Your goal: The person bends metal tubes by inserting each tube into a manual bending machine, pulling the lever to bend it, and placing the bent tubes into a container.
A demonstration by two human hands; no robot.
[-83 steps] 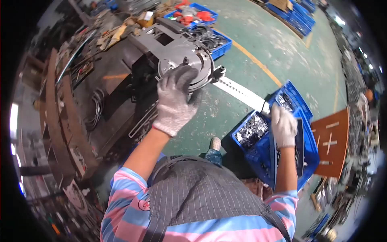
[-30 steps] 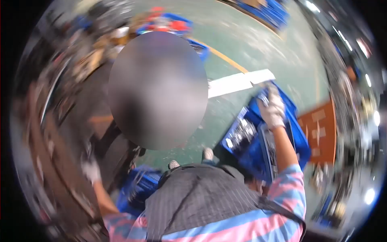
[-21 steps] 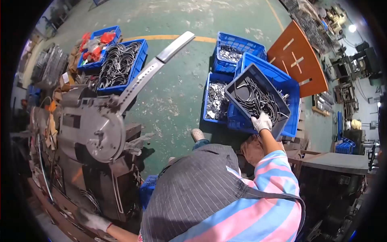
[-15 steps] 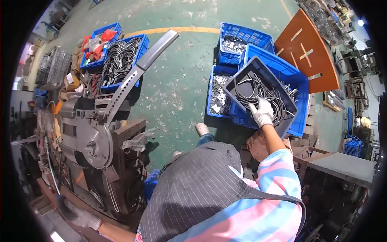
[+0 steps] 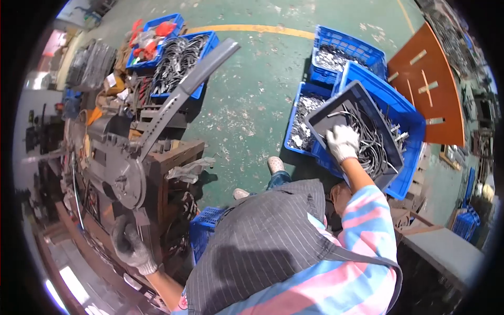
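Note:
My right hand (image 5: 344, 143), in a white knit glove, is inside a dark grey plastic bin (image 5: 326, 126), at the left of a heap of curved thin metal rods (image 5: 374, 149). Its fingers are curled downward, and what they hold, if anything, is hidden. The bin rests tilted on a large blue crate (image 5: 415, 123). My left hand (image 5: 131, 245), gloved with a darkened palm, is beside the lower part of a grey metal machine (image 5: 126, 181). Its fingers are apart and nothing shows in them. From the machine rises a long lever (image 5: 163, 121) with a row of holes.
Blue crates of small metal pieces (image 5: 304, 128) stand beside the bin. An orange-brown board (image 5: 436, 79) leans behind it. Far left, a blue crate (image 5: 212, 44) holds bent metal parts. A clear plastic bag (image 5: 190, 170) hangs off the machine's bench; a blue basket (image 5: 205, 231) stands below.
My left hand has moved up and right toward the machine, away from a dark-ended rod. My right hand has shifted left within the bin. The whole view has turned slightly.

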